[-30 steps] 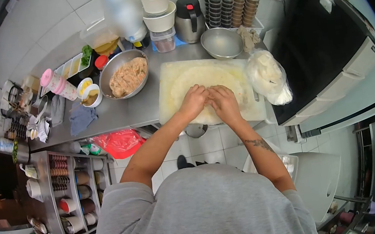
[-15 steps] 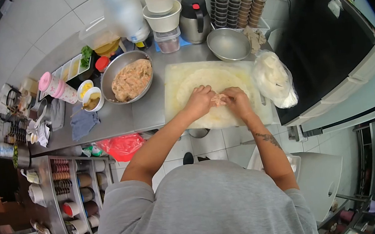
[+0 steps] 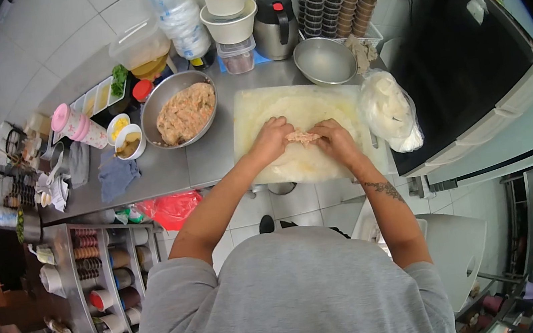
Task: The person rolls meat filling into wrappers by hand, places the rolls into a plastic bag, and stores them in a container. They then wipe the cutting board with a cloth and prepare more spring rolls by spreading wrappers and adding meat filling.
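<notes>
A short strip of pinkish minced meat mixture [image 3: 303, 137] lies across a pale, thin sheet of dough or wrapper [image 3: 306, 161] on the cutting board [image 3: 248, 105]. My left hand [image 3: 272, 140] is closed, its fingertips pressed to the strip's left end. At the right end, the fingers of my right hand [image 3: 336, 140] pinch the same meat. Beyond my left hand stands a metal bowl [image 3: 151, 122] filled with more of this mixture. The wrapper's outline is hard to tell from the pale board.
To the board's right lies a clear plastic bag [image 3: 391, 113] of pale sheets. Behind it sit a shallow metal bowl [image 3: 325, 62], a steel jug [image 3: 276, 27] and stacked tubs [image 3: 230, 24]. Left are two small white bowls [image 3: 131, 142], a blue cloth [image 3: 119, 174] and a pink-lidded tumbler [image 3: 79, 126].
My hands have drawn slightly apart, the left one moving left. The meat between them now shows as a longer strip.
</notes>
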A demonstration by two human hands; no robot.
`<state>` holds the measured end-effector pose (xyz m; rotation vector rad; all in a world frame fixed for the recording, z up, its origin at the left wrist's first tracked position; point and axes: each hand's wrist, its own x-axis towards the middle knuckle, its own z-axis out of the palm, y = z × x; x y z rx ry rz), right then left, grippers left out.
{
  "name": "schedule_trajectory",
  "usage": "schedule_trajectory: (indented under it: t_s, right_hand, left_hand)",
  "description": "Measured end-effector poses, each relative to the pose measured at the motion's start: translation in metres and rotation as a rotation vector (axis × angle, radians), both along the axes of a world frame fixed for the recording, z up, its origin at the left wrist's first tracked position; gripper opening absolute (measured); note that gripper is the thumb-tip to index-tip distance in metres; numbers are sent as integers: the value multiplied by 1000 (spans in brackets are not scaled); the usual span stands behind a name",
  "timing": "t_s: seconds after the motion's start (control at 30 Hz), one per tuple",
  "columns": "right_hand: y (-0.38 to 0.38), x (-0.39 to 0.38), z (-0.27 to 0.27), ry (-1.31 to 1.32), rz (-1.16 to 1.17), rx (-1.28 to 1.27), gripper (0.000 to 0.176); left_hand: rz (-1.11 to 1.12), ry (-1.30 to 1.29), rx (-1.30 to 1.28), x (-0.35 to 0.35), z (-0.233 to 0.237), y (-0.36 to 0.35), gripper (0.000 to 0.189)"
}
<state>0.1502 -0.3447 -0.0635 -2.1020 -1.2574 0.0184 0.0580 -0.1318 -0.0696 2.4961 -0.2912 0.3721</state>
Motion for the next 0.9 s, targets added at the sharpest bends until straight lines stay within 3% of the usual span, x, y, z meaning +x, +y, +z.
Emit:
schedule_trajectory:
  t_s: [0.1, 0.2, 0.4, 0.6, 0.8, 0.9]
  right_hand:
    - [-3, -2, 15, 30, 41, 32, 30]
    - [-3, -17, 35, 381, -42, 192, 34]
    - [6, -20, 7, -53, -78, 205, 17]
    - [1, -10, -4, -118, -112, 202, 15]
    - [-4, -5, 6, 311, -158, 139, 25]
    - [5, -18, 17, 85, -129, 228, 27]
  left_hand:
    - [80, -31, -127, -11, 11, 2, 20]
    - [124, -73, -189, -23, 29, 5, 17]
    - [61, -169, -21, -16, 15, -5, 12]
    - [31, -180, 60, -11, 6, -5, 12]
    - [113, -177, -180, -16, 14, -4, 6]
    - [86, -226, -115, -11, 14, -12, 7]
